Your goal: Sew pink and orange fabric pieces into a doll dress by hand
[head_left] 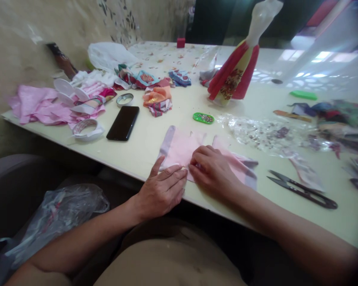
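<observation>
A pale pink piece of cloth [181,145] with greyish edge strips lies flat at the table's front edge. My left hand [164,188] rests on its near edge, fingers stretched out and thumb raised. Just to the right, my right hand [210,167] has its fingers bent and pinched together at the same edge, their tips close to the left fingertips. Anything small between those fingers is hidden. A second fold of the pink cloth spreads out behind and right of the right hand. Dark thread snips [301,188] lie to the right of it.
Beyond the cloth sits a green dish of pins [203,118]. A dress form in a red skirt [234,81] stands behind. Leftward are a phone [123,123], a tape roll [87,129] and pink fabric [38,104]. Beads in clear plastic [262,133] lie to the right.
</observation>
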The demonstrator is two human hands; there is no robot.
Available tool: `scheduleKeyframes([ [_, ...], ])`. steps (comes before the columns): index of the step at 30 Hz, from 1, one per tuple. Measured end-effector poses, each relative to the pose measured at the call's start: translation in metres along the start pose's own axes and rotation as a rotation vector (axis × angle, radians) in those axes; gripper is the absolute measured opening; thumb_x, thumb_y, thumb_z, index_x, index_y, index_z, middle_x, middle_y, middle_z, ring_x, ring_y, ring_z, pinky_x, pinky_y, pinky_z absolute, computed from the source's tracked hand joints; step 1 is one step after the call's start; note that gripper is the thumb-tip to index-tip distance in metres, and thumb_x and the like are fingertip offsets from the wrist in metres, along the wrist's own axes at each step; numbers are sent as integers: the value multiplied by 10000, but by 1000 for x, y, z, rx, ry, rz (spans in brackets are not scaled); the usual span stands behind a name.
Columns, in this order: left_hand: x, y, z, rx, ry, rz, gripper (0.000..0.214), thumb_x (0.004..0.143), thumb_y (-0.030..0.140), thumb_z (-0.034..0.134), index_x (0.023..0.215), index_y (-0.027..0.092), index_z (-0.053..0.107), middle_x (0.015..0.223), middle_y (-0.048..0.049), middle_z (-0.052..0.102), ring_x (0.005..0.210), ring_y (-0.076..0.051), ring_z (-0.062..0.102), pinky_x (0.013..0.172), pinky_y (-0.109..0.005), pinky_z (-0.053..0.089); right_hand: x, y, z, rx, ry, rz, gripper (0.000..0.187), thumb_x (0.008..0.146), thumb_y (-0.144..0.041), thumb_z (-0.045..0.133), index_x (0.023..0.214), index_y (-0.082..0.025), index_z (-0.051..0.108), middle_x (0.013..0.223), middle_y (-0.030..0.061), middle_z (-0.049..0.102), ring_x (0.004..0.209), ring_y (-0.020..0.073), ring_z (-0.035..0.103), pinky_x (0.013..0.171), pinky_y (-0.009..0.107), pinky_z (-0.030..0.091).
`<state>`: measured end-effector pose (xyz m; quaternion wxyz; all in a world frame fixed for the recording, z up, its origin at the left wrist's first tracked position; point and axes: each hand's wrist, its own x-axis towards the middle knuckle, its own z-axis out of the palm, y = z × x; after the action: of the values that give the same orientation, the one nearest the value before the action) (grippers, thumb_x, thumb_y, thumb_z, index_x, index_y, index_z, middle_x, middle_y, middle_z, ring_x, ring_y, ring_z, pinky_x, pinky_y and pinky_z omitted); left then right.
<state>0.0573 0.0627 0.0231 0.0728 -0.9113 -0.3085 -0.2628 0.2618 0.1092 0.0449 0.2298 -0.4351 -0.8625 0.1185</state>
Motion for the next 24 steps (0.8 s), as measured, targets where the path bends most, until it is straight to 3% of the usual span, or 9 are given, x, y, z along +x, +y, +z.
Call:
scheduleKeyframes([
  [12, 4, 8, 1, -94, 0, -132, 215, 939, 187, 531, 1113, 161, 654, 1224, -82, 711, 1202, -221, 616, 1257, -545, 75, -3, 1, 3, 18, 51, -25, 177, 894, -157, 574, 718, -173, 577, 805, 46, 596, 803, 193, 508, 735, 343, 318],
  [16, 8, 9, 1, -220, 115, -300, 119, 927, 191, 572, 1002, 195, 664, 1129, -55, 705, 1157, -213, 612, 1218, -533, 209, -5, 3, 3, 52, 61, -26, 127, 868, -135, 593, 747, -173, 602, 827, 46, 615, 822, 196, 519, 742, 341, 322],
  [19, 14, 10, -1, -219, 187, -516, 72, 905, 213, 615, 946, 189, 669, 1034, -71, 653, 1026, -218, 593, 1037, -470, 427, -6, 2, 2, 93, 62, -13, 110, 851, -123, 587, 753, -172, 599, 830, 51, 617, 818, 197, 522, 737, 337, 330],
  [21, 17, 11, -2, -180, 169, -619, 61, 880, 218, 647, 921, 185, 679, 998, -76, 627, 973, -233, 567, 920, -436, 465, -6, 1, -1, 143, 53, 10, 113, 839, -120, 574, 740, -175, 583, 817, 51, 608, 801, 193, 521, 725, 330, 338],
  [24, 19, 14, -4, -153, 128, -673, 54, 869, 215, 654, 898, 181, 684, 958, -72, 624, 932, -244, 558, 881, -433, 451, -6, -2, -6, 243, 48, 61, 104, 824, -130, 550, 736, -182, 562, 798, 44, 587, 786, 187, 524, 714, 318, 359],
])
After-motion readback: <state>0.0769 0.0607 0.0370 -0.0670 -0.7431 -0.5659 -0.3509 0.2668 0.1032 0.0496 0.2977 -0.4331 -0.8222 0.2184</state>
